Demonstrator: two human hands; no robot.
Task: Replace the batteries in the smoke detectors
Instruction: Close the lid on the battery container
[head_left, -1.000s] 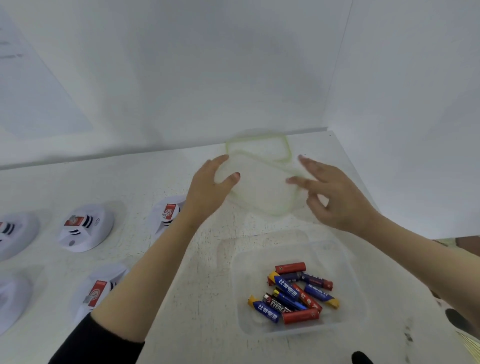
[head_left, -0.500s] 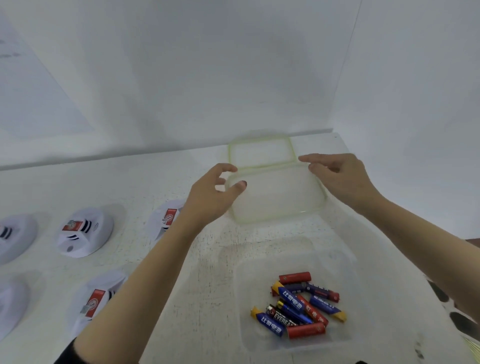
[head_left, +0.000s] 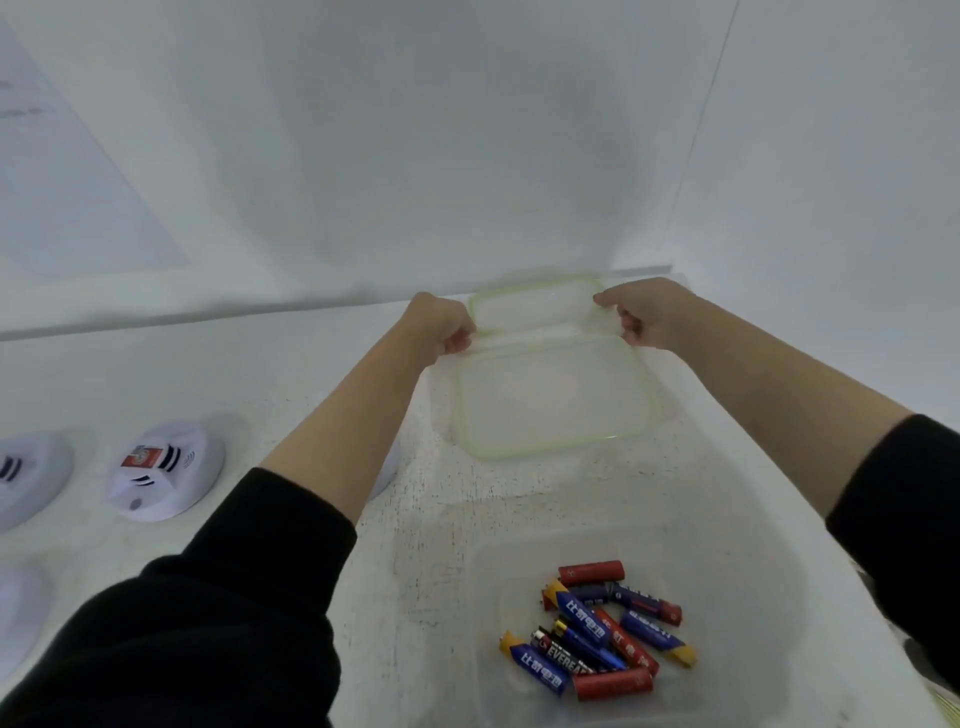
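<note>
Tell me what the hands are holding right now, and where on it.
The left hand and right hand apparently grip the farther clear green-rimmed plastic piece, one at each short end.

A scuffed white table (head_left: 415, 530) is carrying white round plastic smoke detectors (head_left: 163, 470) along its left. A clear rectangular plastic tub (head_left: 727, 571) is sitting near right. A green-rimmed clear plastic lid (head_left: 556, 400) is resting beyond it, with a second green-rimmed clear piece (head_left: 535, 306) just behind.

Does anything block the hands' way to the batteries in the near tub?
Nothing visible does: the tub is uncovered, batteries exposed. A green-rimmed lid lies flat between it and the left hand and right hand, which grip a farther box.
</note>
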